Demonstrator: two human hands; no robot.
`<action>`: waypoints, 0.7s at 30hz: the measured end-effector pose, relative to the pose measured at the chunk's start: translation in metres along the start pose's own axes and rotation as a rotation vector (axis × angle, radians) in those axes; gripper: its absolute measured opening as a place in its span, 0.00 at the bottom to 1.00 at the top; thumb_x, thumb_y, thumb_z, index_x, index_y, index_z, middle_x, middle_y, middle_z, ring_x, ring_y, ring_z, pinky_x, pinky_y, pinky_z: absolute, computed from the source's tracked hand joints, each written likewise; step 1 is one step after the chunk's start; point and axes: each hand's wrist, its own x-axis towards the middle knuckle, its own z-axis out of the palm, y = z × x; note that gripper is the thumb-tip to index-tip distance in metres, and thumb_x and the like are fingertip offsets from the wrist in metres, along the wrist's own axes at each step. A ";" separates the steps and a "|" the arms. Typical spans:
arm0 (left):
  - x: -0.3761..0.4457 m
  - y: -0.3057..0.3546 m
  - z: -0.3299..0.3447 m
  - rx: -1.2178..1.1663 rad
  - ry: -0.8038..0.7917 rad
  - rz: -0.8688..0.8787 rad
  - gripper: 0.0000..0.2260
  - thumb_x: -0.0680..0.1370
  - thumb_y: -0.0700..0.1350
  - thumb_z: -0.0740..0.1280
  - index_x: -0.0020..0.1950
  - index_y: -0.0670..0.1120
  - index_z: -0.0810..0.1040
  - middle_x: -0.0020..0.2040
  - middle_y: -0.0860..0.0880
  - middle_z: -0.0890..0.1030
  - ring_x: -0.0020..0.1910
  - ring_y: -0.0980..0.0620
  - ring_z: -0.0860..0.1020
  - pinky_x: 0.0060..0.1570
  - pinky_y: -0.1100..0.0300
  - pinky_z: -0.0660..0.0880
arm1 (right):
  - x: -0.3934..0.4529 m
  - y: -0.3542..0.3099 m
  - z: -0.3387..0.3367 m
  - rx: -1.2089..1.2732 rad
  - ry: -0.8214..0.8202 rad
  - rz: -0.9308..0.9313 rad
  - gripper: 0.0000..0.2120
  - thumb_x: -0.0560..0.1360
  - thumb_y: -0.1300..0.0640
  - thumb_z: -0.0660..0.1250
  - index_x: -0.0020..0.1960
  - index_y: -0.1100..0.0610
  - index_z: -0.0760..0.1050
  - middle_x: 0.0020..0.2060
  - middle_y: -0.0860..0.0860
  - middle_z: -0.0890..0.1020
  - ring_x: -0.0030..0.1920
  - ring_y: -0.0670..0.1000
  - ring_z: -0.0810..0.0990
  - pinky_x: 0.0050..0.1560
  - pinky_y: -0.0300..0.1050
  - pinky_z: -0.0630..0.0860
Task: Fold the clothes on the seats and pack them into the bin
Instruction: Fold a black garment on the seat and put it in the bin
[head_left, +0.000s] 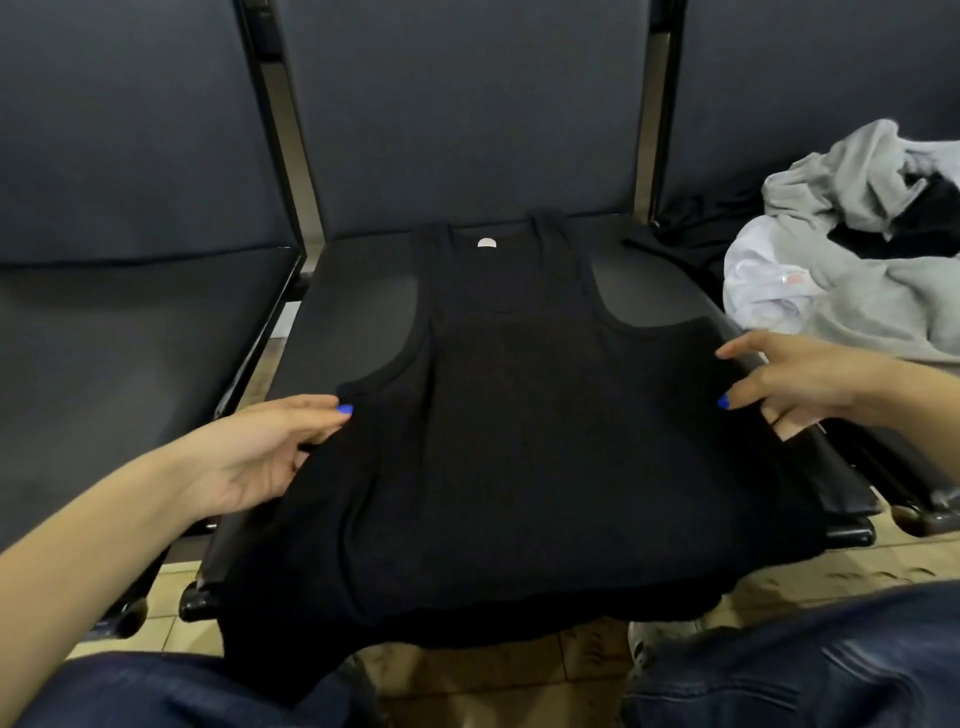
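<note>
Head view: black tank top (519, 441) flat on seat (353, 312), hem hanging off front edge. Left hand (260, 457) & right hand (795, 384) each pinch a side seam. Uneven pull could skew fold or drag the top off.

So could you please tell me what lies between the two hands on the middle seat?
In the head view, the black tank top spans the stretch between the left hand and right hand, which hold its side edges.

Nothing is legible; the small pale neck label (487, 243) on the black tank top (519, 441) shows no readable print.
</note>
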 end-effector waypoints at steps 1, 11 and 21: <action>0.003 0.003 0.003 -0.057 -0.008 -0.031 0.26 0.70 0.44 0.69 0.68 0.46 0.73 0.54 0.43 0.82 0.42 0.46 0.80 0.38 0.55 0.81 | 0.002 -0.001 0.004 -0.017 0.027 -0.014 0.24 0.74 0.66 0.67 0.66 0.52 0.66 0.42 0.58 0.75 0.31 0.52 0.74 0.24 0.42 0.74; 0.021 0.023 0.010 -0.316 0.311 0.257 0.25 0.75 0.23 0.56 0.69 0.42 0.70 0.64 0.43 0.74 0.51 0.50 0.76 0.45 0.60 0.74 | 0.031 -0.009 0.014 -0.253 0.305 -0.206 0.17 0.72 0.67 0.69 0.60 0.59 0.79 0.32 0.51 0.76 0.33 0.47 0.73 0.34 0.34 0.68; 0.009 -0.002 0.016 1.121 0.617 0.558 0.25 0.78 0.42 0.64 0.74 0.48 0.63 0.74 0.46 0.65 0.74 0.45 0.58 0.71 0.47 0.55 | 0.018 -0.013 0.027 -0.721 0.348 -0.089 0.17 0.75 0.51 0.65 0.59 0.61 0.74 0.64 0.62 0.68 0.64 0.62 0.68 0.63 0.52 0.69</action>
